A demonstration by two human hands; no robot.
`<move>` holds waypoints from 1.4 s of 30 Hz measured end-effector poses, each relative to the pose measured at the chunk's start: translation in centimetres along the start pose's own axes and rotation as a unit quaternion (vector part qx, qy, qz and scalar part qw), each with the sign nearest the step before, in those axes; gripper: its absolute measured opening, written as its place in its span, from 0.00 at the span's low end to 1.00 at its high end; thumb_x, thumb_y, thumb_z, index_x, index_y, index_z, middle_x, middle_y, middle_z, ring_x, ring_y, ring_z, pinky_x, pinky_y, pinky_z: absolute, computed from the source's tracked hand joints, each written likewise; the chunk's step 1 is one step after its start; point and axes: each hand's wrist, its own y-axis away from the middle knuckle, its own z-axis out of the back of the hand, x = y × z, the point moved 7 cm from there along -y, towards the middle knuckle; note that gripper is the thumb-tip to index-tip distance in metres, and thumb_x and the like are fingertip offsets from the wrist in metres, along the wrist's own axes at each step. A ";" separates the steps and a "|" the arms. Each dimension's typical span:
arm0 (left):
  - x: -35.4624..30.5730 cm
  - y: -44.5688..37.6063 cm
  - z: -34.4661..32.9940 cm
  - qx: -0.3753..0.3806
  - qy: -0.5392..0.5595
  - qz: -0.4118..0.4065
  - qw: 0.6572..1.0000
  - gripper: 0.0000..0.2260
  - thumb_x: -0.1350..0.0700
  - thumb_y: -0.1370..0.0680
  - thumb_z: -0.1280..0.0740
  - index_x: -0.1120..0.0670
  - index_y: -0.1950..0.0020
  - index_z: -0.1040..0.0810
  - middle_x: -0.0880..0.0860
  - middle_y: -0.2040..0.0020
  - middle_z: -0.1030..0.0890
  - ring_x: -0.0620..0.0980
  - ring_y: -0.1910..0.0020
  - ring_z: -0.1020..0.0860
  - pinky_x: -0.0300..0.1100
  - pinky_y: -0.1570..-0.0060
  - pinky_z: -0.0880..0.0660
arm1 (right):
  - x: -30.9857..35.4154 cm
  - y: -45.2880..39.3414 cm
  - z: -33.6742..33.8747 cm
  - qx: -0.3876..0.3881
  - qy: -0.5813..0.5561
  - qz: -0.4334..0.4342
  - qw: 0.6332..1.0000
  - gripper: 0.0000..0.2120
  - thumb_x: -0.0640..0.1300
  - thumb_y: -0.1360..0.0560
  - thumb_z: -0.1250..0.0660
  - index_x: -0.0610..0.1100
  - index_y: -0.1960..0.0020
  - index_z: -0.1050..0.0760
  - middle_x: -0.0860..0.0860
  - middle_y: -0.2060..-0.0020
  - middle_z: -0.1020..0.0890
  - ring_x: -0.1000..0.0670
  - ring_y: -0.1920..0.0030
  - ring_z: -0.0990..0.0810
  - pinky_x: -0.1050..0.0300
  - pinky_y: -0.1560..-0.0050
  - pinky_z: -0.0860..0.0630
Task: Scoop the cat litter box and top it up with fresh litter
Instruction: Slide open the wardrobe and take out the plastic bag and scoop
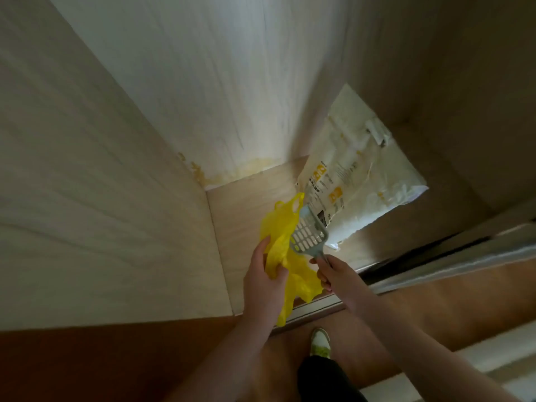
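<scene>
Both hands are working inside the closet: the left hand is pinching the yellow bag while the right hand is gripping the scoop beside the leaning litter sack; the bag probably needs opening wide first.

My arms are bare to the near edge of view, with no sleeves showing, and my left hand and right hand wear nothing. Below, I have a dark trouser leg and a white shoe with green trim.
</scene>
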 end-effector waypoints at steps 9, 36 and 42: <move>-1.4 3.8 0.6 0.076 0.011 -0.036 0.996 0.25 0.62 0.25 0.34 0.46 0.29 0.30 0.48 0.37 0.22 0.47 0.41 0.23 0.40 0.43 0.26 | 0.7 6.6 -1.1 -0.076 0.013 0.074 0.994 0.11 0.48 0.18 0.42 0.41 0.48 0.26 0.51 0.71 0.30 0.53 0.73 0.34 0.59 0.70 0.35; -1.7 19.2 16.3 0.377 -0.014 -0.268 0.886 0.14 0.53 0.17 0.39 0.40 0.33 0.29 0.37 0.40 0.22 0.35 0.41 0.25 0.37 0.39 0.27 | -5.2 32.8 -12.4 -0.355 -0.172 0.158 0.905 0.16 0.50 0.17 0.47 0.40 0.50 0.26 0.49 0.72 0.29 0.52 0.76 0.34 0.60 0.74 0.38; -2.3 18.9 15.6 0.411 -0.050 -0.260 0.872 0.16 0.55 0.17 0.41 0.38 0.32 0.31 0.37 0.39 0.24 0.36 0.40 0.26 0.33 0.41 0.28 | -6.5 32.4 -13.0 -0.359 -0.206 0.142 0.899 0.16 0.50 0.17 0.47 0.40 0.48 0.26 0.51 0.71 0.26 0.53 0.74 0.31 0.61 0.73 0.35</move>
